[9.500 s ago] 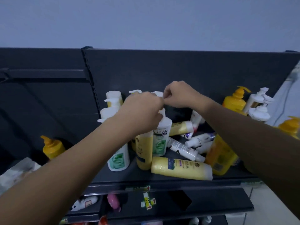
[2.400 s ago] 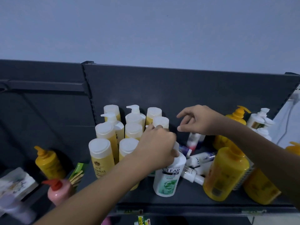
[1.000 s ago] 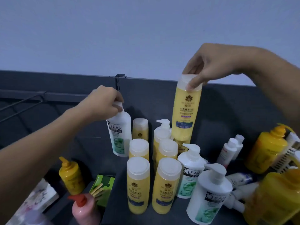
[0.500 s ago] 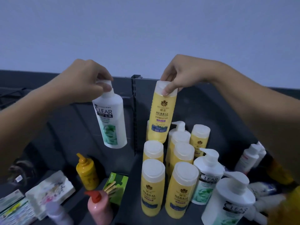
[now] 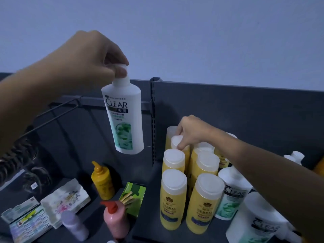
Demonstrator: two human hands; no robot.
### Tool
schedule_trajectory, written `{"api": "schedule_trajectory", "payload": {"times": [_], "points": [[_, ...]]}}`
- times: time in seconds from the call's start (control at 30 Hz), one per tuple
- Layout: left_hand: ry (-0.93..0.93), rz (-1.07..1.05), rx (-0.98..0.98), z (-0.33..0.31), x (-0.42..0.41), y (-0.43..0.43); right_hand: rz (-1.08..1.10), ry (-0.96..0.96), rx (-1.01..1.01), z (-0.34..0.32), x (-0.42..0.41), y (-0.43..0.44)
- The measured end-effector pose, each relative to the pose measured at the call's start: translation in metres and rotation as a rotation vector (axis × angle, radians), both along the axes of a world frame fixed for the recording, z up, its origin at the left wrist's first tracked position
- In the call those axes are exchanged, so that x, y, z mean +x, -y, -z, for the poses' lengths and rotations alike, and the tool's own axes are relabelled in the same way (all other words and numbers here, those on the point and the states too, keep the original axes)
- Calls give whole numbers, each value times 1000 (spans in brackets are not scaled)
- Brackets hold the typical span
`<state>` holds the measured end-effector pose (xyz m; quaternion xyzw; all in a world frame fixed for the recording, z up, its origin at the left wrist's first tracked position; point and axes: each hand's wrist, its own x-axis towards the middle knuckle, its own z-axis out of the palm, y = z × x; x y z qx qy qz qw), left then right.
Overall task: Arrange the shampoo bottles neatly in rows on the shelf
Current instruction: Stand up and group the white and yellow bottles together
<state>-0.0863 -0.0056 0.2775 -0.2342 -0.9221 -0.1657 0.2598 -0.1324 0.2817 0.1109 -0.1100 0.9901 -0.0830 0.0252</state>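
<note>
My left hand (image 5: 84,60) pinches the white CLEAR bottle (image 5: 124,120) by its cap, in the air left of the yellow rows (image 5: 173,199). My right hand (image 5: 192,132) has its fingers (image 5: 182,145) curled round a yellow bottle (image 5: 177,142) near the back of the shelf (image 5: 150,199). I should seat it upright, in line with its column, before letting go.

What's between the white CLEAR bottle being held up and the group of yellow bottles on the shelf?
In the head view, only the dark slotted metal upright post stands between the white CLEAR bottle and the yellow white-capped bottles.
</note>
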Motion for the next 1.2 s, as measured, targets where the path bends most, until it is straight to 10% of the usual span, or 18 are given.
{"api": "schedule_trajectory", "payload": {"times": [0.53, 1.2], "points": [[11, 278, 24, -9, 7, -137, 262, -187, -316, -71, 95, -132], [347, 430, -113, 112, -3, -306, 376, -167, 15, -56, 169, -231]]}}
